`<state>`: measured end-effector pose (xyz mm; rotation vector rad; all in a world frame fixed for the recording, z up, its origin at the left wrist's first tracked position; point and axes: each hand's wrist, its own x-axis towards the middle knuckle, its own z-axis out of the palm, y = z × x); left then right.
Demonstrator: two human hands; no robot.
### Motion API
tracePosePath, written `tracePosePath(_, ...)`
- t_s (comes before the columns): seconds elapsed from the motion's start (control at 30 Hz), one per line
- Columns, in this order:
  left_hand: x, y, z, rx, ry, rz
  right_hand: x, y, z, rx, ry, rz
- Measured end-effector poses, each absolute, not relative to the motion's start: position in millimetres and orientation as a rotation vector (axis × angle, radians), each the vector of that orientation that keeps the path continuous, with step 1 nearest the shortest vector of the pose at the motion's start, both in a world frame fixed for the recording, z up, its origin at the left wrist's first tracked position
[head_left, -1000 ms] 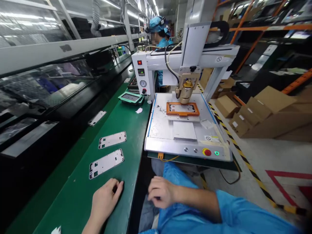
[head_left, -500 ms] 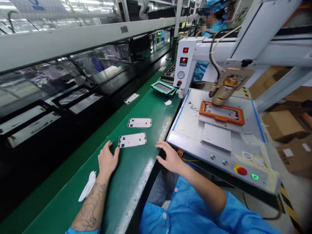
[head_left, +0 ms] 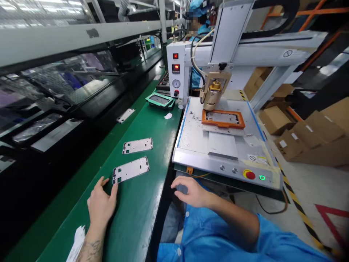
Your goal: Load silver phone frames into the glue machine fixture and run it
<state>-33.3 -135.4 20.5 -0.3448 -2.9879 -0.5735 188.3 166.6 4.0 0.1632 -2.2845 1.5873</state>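
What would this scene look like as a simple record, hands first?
Left hand: open, thumb close to the nearer pale plate; contact unclear
Right hand: open, nothing held, in front of the machine
Green bench: bears that plate and a farther pale plate
Orange tray: on the machine, near the brass-coloured head
Background: person in blue beyond the machine
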Motion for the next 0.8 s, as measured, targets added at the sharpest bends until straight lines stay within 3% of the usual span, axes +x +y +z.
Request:
tracePosePath(0.37, -34.9, -135.2, 20.0, -0.347, -3.017, -0.542, 174.9, 195.9, 42.0, 0.217, -2.360, 1.174)
tracePosePath(0.47, -34.9, -134.8, 20.4, -0.346, -3.016, -0.546, 186.0, 239.1, 50.0, 0.056, -2.363, 0.878)
tracePosePath(0.63, -36.0, -136.2, 21.2, -0.341, -3.029, -0.552, 200.3, 366.3, 80.7, -0.577, -2.383, 0.066)
tracePosePath(0.8, -35.4, -136.4, 20.2, -0.370, -2.990, -0.560, 208.5, 430.6, 97.1, -0.667, -2.602, -0.214)
